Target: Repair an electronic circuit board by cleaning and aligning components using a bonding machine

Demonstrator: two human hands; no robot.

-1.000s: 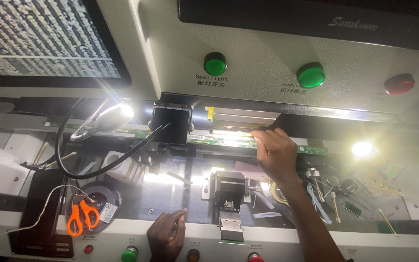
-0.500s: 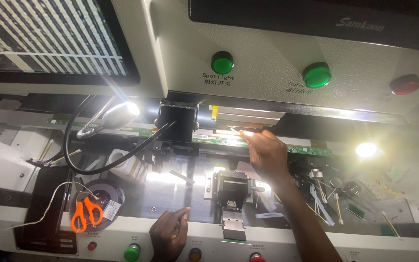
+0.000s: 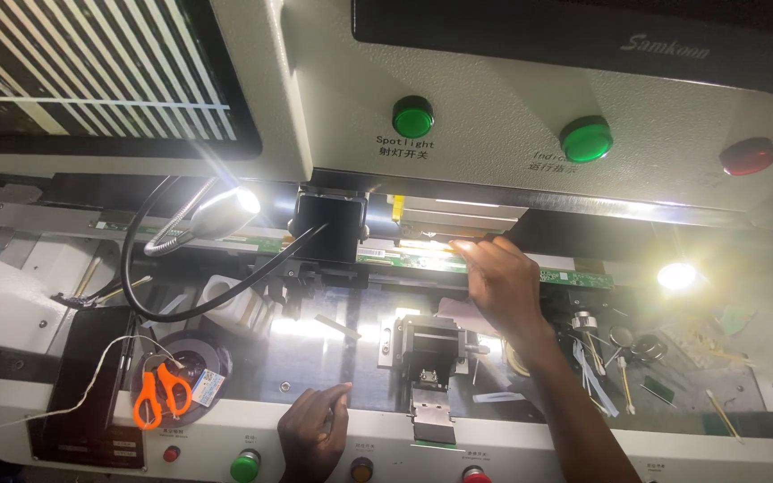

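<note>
Under the machine's lit head | right hand (image 3: pixel 501 284) has slid leftwards, fingertips pinched on long green circuit strip (image 3: pixel 574 276) | left hand (image 3: pixel 313 438) stays curled, empty, on white front ledge (image 3: pixel 208 427)

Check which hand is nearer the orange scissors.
Left. The left hand rests on the machine's front ledge, just right of the orange scissors. The right hand reaches up to the green circuit strip, much farther right.

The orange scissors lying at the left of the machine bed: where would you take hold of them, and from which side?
Grip the orange scissors by the two handle loops, coming from above and from the front edge of the bed. They lie flat on a dark round part, loops nearest the front panel and blades pointing away. The left hand rests nearest them.
</note>
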